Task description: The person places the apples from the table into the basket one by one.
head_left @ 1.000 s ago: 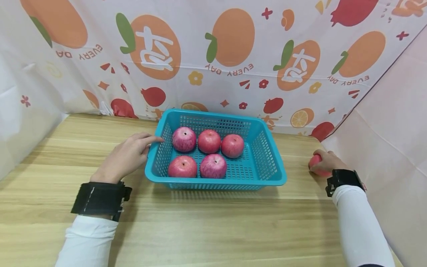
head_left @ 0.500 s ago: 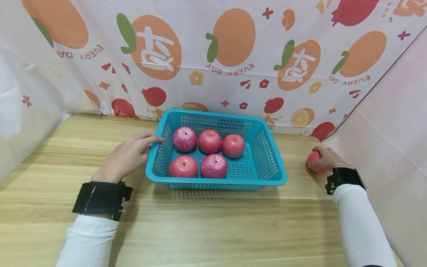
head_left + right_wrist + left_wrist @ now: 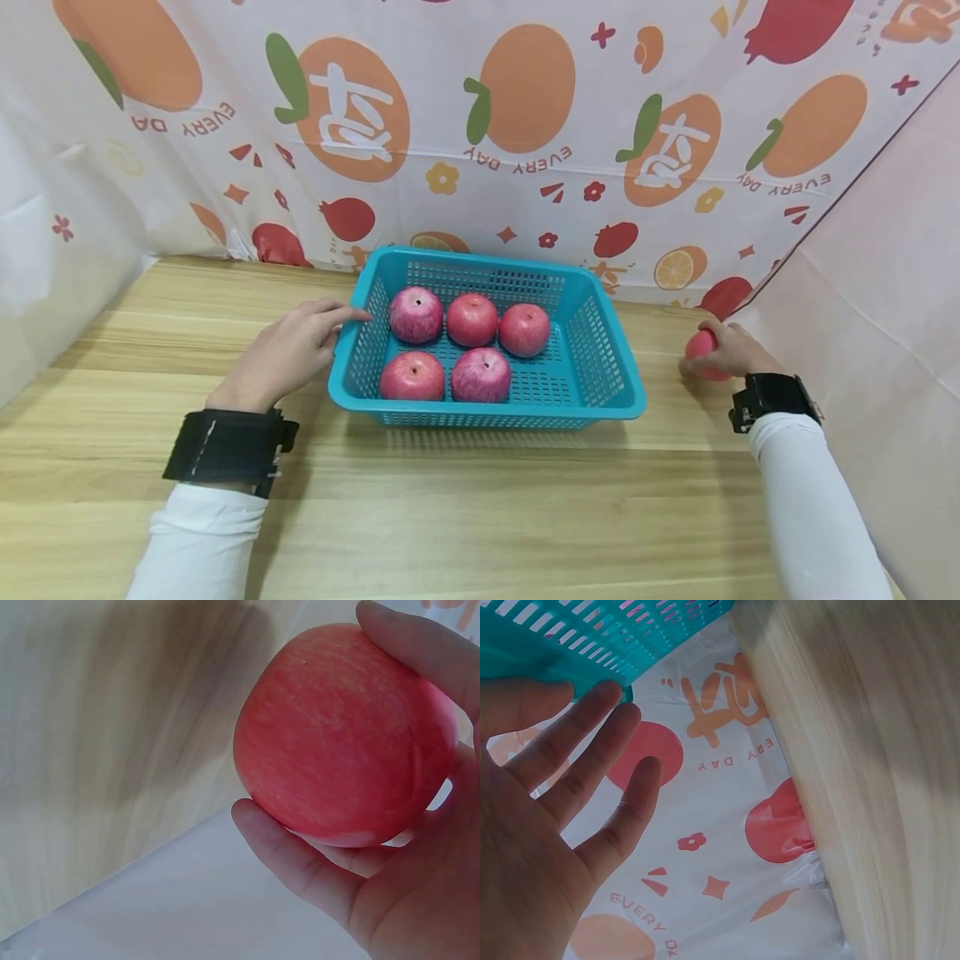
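My right hand [image 3: 731, 350] grips a red apple [image 3: 345, 735] beside the right wall, thumb and fingers spread around its sides. In the right wrist view a shadow falls on the wood beside this apple; whether its underside touches the table I cannot tell. My left hand [image 3: 288, 350] rests at the left end of a blue perforated basket [image 3: 510, 411], one finger reaching over the rim. Its other fingers [image 3: 634, 802] are extended and spread outside the basket. Several apples lie inside, among them a striped purple-red apple [image 3: 481, 375] and a red apple [image 3: 524, 330].
The basket stands on a wooden table [image 3: 480, 508] near the back. Behind it hangs a white fruit-print sheet [image 3: 465, 200], and a plain pale sheet [image 3: 877, 333] bounds the right side. Inside the basket, bare floor [image 3: 558, 367] shows to the right of the apples.
My right hand and the gripped apple have shifted slightly left and toward the back. My left hand and the basket stay in place.
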### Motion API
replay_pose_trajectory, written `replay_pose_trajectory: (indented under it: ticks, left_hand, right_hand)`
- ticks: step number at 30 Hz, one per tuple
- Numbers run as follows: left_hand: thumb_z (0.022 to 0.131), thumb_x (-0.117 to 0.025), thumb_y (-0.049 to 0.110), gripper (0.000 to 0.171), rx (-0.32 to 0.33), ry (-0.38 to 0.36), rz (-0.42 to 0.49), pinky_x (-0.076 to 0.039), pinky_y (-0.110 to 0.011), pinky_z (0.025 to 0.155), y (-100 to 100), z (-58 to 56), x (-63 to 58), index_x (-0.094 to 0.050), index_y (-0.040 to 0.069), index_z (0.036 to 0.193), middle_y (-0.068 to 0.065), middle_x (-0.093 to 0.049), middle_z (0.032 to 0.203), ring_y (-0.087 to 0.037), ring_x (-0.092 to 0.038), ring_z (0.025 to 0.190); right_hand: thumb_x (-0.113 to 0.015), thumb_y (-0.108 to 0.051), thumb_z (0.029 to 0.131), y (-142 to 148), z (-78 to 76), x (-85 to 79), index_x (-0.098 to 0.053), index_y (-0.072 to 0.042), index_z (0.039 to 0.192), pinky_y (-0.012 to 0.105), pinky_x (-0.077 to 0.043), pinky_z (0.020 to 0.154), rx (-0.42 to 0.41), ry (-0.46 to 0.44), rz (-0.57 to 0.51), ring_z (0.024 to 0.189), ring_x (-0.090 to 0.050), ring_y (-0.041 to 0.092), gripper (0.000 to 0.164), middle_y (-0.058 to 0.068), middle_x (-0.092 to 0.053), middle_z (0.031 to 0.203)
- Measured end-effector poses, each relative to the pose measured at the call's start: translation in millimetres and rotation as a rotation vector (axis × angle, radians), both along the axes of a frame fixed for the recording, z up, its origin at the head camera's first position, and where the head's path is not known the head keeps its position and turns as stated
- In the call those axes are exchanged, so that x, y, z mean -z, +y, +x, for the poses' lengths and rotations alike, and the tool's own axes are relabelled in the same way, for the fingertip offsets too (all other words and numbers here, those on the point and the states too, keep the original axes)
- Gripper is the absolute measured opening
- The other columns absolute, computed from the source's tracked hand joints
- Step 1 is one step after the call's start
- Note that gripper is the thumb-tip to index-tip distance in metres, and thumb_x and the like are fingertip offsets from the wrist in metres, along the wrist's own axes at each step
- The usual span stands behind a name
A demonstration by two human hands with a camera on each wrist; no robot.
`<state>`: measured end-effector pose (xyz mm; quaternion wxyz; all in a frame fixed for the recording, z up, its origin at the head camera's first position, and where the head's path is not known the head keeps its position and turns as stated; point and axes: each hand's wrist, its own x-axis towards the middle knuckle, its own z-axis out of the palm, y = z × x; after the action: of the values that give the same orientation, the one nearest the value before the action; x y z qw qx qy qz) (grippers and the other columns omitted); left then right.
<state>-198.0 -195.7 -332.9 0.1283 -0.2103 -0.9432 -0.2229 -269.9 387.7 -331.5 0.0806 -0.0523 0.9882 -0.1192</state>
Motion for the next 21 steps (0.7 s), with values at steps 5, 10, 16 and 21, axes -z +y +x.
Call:
replay_pose_trajectory:
  ticks: [5, 10, 16, 21]
  left_hand:
    - [0.079, -0.064, 0.002, 0.042, -0.004, 0.002, -0.001, -0.050, -0.054, 0.076, 0.2, -0.1, 1.0, -0.057, 0.011, 0.119, -0.018, -0.053, 0.117, -0.034, -0.048, 0.104]
    - [0.079, -0.062, 0.002, 0.040, 0.003, 0.005, -0.004, -0.050, -0.053, 0.076, 0.8, 0.0, 2.1, -0.057, 0.011, 0.119, -0.018, -0.054, 0.116, -0.033, -0.049, 0.102]
    - [0.080, -0.062, 0.001, 0.041, -0.004, -0.007, -0.006, -0.049, -0.054, 0.077, 0.8, -0.4, 2.0, -0.057, 0.011, 0.119, -0.019, -0.053, 0.117, -0.034, -0.048, 0.104]
    - [0.079, -0.063, 0.003, 0.042, -0.006, -0.010, -0.005, -0.049, -0.054, 0.076, 0.3, -0.6, 1.5, -0.056, 0.010, 0.120, -0.019, -0.053, 0.117, -0.034, -0.048, 0.104]
  right_hand:
    - [-0.070, -0.039, 0.075, -4.0, -0.8, -4.1, -0.030, -0.002, 0.131, 0.057, -0.047, 0.076, -0.002, 0.012, -0.011, 0.099, -0.034, 0.045, 0.079, 0.030, -0.036, 0.114]
    - [-0.070, -0.030, 0.076, -8.8, -2.3, -10.9, -0.031, 0.001, 0.131, 0.059, -0.047, 0.076, -0.034, 0.028, 0.005, 0.100, -0.033, 0.046, 0.074, 0.031, -0.035, 0.114]
    - [-0.070, -0.029, 0.074, -16.0, -6.0, -18.8, -0.035, 0.001, 0.128, 0.060, -0.047, 0.075, -0.082, 0.076, 0.032, 0.096, -0.037, 0.045, 0.071, 0.030, -0.037, 0.112]
    - [-0.069, -0.028, 0.075, -23.1, -7.5, -23.5, -0.036, 0.001, 0.127, 0.060, -0.045, 0.076, -0.108, 0.106, 0.031, 0.096, -0.038, 0.043, 0.069, 0.030, -0.040, 0.111]
